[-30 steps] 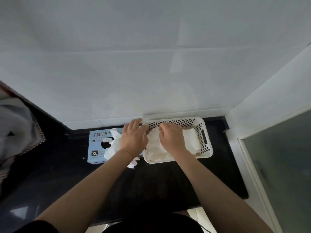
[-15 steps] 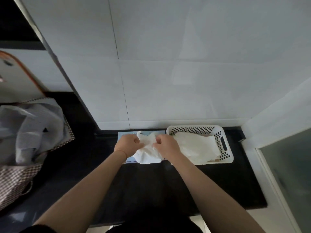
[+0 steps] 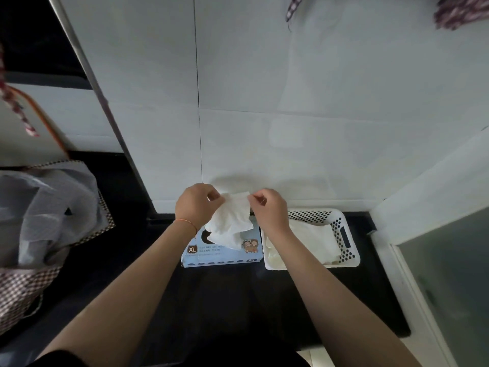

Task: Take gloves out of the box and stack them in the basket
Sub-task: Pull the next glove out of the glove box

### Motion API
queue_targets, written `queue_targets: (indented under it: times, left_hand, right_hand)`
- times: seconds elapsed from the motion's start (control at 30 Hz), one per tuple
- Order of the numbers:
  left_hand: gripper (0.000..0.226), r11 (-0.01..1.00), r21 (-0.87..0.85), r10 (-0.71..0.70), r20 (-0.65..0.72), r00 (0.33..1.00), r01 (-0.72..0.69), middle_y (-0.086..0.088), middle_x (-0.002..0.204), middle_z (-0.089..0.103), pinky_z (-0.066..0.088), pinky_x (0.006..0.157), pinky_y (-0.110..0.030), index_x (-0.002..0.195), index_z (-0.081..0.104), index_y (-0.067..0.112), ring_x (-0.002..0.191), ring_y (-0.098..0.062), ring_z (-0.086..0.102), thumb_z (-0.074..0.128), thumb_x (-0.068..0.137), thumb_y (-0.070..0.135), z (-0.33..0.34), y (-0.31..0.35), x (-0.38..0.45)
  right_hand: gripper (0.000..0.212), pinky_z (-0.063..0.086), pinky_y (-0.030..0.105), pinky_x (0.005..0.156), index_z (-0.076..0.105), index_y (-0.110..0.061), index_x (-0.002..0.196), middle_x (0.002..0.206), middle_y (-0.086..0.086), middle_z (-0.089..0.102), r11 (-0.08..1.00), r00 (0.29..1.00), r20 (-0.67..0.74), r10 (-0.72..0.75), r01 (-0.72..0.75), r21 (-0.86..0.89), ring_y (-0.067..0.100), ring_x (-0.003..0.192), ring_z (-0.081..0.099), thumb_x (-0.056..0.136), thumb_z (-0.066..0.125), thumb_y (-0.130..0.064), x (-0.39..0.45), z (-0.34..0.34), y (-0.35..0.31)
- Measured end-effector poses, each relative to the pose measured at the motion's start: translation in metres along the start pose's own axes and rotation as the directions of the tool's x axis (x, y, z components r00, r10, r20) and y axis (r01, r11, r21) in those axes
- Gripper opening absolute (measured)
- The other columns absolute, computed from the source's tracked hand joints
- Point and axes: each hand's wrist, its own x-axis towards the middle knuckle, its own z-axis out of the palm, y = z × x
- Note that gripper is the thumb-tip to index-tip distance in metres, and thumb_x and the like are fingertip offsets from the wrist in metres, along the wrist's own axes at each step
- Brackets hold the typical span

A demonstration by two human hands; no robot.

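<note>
Your left hand [image 3: 197, 205] and your right hand [image 3: 268, 210] are both up in the air in front of the white wall [image 3: 291, 102]. Each hand pinches 1 top corner of a white glove [image 3: 231, 221] with curled fingers and thumb. The glove hangs down between your hands, over the blue box [image 3: 222, 254]. Its bottom end reaches down to the dark hole in the top of the box. The box says XL on it and lies on the black counter [image 3: 238, 300]. The white basket [image 3: 346, 250] with little holes sits just beside the box, on its right side. Inside the basket lie more white gloves [image 3: 315, 241], stacked flat. Your right arm passes over the left part of the basket. You wear a thin orange band [image 3: 186, 222] on your left wrist. Far to the left there is a checked bag [image 3: 23, 282] with a gray plastic bag [image 3: 39, 207] in it, well apart from the box.
</note>
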Motion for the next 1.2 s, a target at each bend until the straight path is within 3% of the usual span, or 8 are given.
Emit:
queue_targets:
  times: [0.13,0.27,0.43,0.57,0.77,0.9,1.07,1.2]
  left_hand:
    - [0.025,0.999,-0.053,0.007,-0.096,0.995,-0.012,0.011,0.078,0.058,0.038,0.057,-0.025,0.072,0.06,0.024,0.072,-0.01,0.054,0.07,0.086,0.042,-0.009,0.006,0.002]
    - [0.023,0.992,-0.059,0.108,-0.04,0.993,-0.111,0.005,0.084,0.061,0.039,0.068,-0.026,0.081,0.066,0.015,0.081,-0.016,0.057,0.06,0.095,0.032,-0.018,0.013,0.006]
    - [0.022,0.948,-0.313,0.081,0.059,0.995,-0.059,0.0,0.077,0.063,0.042,0.063,-0.022,0.086,0.066,0.008,0.073,-0.016,0.055,0.053,0.097,0.023,-0.026,0.033,0.006]
    - [0.018,0.84,-0.542,-0.028,0.017,0.999,0.033,0.003,0.076,0.063,0.045,0.066,-0.023,0.086,0.067,0.007,0.07,-0.013,0.055,0.061,0.093,0.022,-0.027,0.041,0.006]
    - [0.018,0.775,-0.629,-0.154,-0.081,0.985,0.069,0.002,0.078,0.061,0.045,0.066,-0.028,0.09,0.066,0.004,0.07,-0.013,0.053,0.065,0.089,0.022,-0.026,0.035,0.008]
    - [0.015,0.807,-0.585,-0.194,-0.13,0.972,0.083,0.002,0.081,0.063,0.048,0.07,-0.03,0.088,0.066,0.008,0.076,-0.015,0.056,0.067,0.087,0.023,-0.023,0.026,0.007]
    - [0.02,0.951,-0.309,-0.035,-0.069,0.997,0.012,0.001,0.095,0.063,0.043,0.075,-0.024,0.099,0.061,0.017,0.087,-0.017,0.057,0.072,0.085,0.025,-0.018,0.022,0.001]
    - [0.024,0.834,-0.551,0.105,0.111,0.988,-0.027,0.006,0.099,0.07,0.045,0.081,-0.024,0.1,0.066,0.022,0.095,-0.01,0.064,0.068,0.087,0.042,-0.029,0.048,-0.014]
  right_hand:
    - [0.016,0.046,0.019,0.068,0.063,-0.011,0.084,0.082,-0.001,0.065,0.986,0.997,-0.004,0.079,-0.077,0.147,0.013,0.075,0.06,0.087,0.07,-0.025,0.005,-0.005,-0.011]
    - [0.012,0.039,0.006,0.061,0.061,-0.012,0.092,0.082,-0.007,0.062,0.975,0.995,-0.011,0.096,-0.092,0.203,0.004,0.074,0.056,0.095,0.057,-0.023,0.01,-0.016,-0.027]
    - [0.013,0.046,0.026,0.074,0.055,-0.014,0.096,0.084,-0.005,0.062,0.91,0.982,0.016,0.189,-0.181,0.372,0.014,0.08,0.059,0.099,0.049,-0.025,0.011,-0.027,-0.041]
    - [0.042,0.056,0.034,0.079,0.051,-0.019,0.113,0.099,0.001,0.067,0.839,0.936,0.259,0.239,-0.334,0.43,0.017,0.089,0.068,0.085,0.072,-0.042,0.006,-0.033,-0.042]
    - [0.036,0.054,0.046,0.092,0.053,-0.01,0.117,0.088,0.009,0.063,0.823,0.834,0.502,0.229,-0.441,0.358,0.026,0.076,0.067,0.086,0.072,-0.004,-0.002,-0.038,-0.028]
    - [0.006,0.05,0.034,0.073,0.065,-0.009,0.097,0.081,0.009,0.064,0.832,0.851,0.456,0.26,-0.437,0.341,0.019,0.069,0.06,0.092,0.066,-0.009,-0.004,-0.053,-0.03]
    - [0.002,0.045,0.029,0.059,0.059,-0.009,0.092,0.082,0.009,0.063,0.778,0.904,0.353,0.243,-0.399,0.485,0.02,0.068,0.067,0.094,0.061,-0.009,-0.002,-0.066,-0.045]
    - [0.017,0.037,0.027,0.048,0.056,-0.014,0.106,0.064,0.01,0.058,0.8,0.934,0.284,0.218,-0.337,0.497,0.02,0.048,0.054,0.091,0.059,-0.009,-0.006,-0.072,-0.064]
